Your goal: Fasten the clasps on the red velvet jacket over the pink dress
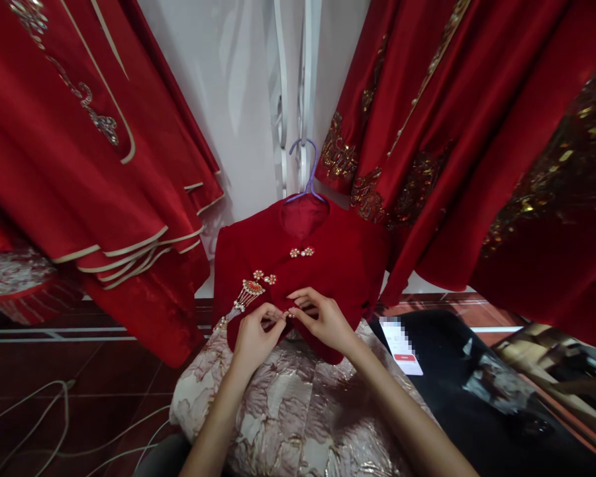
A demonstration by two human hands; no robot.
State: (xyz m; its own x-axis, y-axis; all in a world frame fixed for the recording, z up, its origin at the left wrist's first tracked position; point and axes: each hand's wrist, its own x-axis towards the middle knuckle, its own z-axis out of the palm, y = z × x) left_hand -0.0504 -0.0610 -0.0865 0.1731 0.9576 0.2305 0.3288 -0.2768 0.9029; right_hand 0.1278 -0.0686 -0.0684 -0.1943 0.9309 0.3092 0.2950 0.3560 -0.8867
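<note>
Red velvety cloth makes up the jacket (350, 265), which stands in the middle, its lower edge over a pale flowered cover (278, 404) and its collar below a purple hanger (310, 177). Whether the hanger's hook catches on the white door (228, 73) behind, I cannot tell.

Low on the jacket's front, the left hand (258, 334) pinches a small clasp (290, 314) between thumb and finger; the right hand (325, 320) pinches it from the other side, thumb and forefinger together. Fingertips hide most of the clasp. Above them, a flowered pearl fastener (302, 252) sits near the neckline, and a fan-shaped brooch (253, 287) with beaded strands lies up and to the left of the left hand.

Red gowns (109, 172) hang on both sides, the right-hand ones sewn with gold sequins. On the dark surface (442, 344) at right lie a white phone or card (402, 348) and a clear plastic bag (499, 384). Pale cable (65, 411) loops across the floor (104, 371) at left.
</note>
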